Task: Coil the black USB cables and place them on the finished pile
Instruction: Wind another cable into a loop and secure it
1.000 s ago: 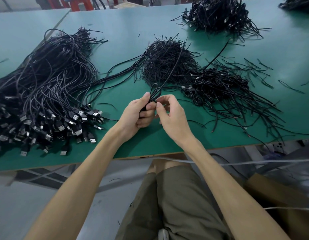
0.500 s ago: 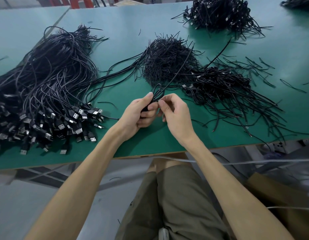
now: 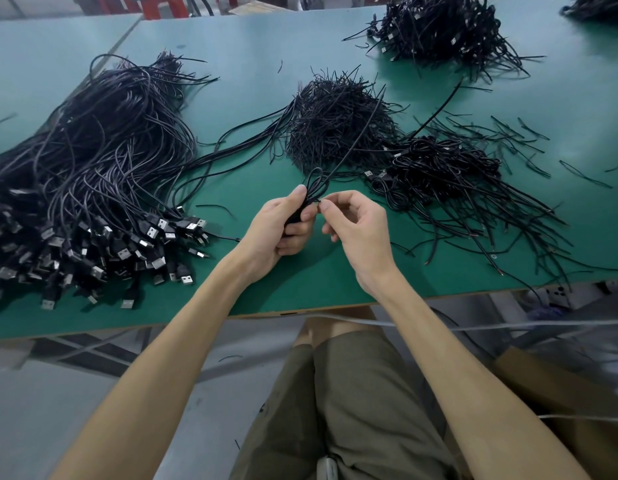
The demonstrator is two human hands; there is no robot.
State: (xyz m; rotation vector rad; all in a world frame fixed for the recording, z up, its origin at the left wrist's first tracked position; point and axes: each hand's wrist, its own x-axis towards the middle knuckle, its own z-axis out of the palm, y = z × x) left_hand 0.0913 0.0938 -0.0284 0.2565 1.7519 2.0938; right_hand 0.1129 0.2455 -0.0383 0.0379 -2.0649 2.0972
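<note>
The heap of short black ties (image 3: 338, 126) sits mid-bench, and everything else is placed from it. Just in front of the heap, on the person's side, the left hand (image 3: 283, 226) grips a coiled black USB cable (image 3: 314, 185), fingers curled round the bundle and thumb pressed along it, with a small loop sticking up above the thumb. The right hand (image 3: 356, 226) is beside it, thumb and forefinger pinching a thin black strand (image 3: 356, 143) right at the coil; that strand rises back across the heap. Both hands are held above the green bench (image 3: 300, 285). To the left of the heap spreads a big sheaf of uncoiled cables (image 3: 103, 161), their USB plugs bunched toward the near edge. Right of the heap, touching its edge, lies the finished pile (image 3: 439, 168) of coiled cables, with loose tails fanning out toward the bench edge. Beyond the heap and to its right is another dark pile (image 3: 439, 29).
</note>
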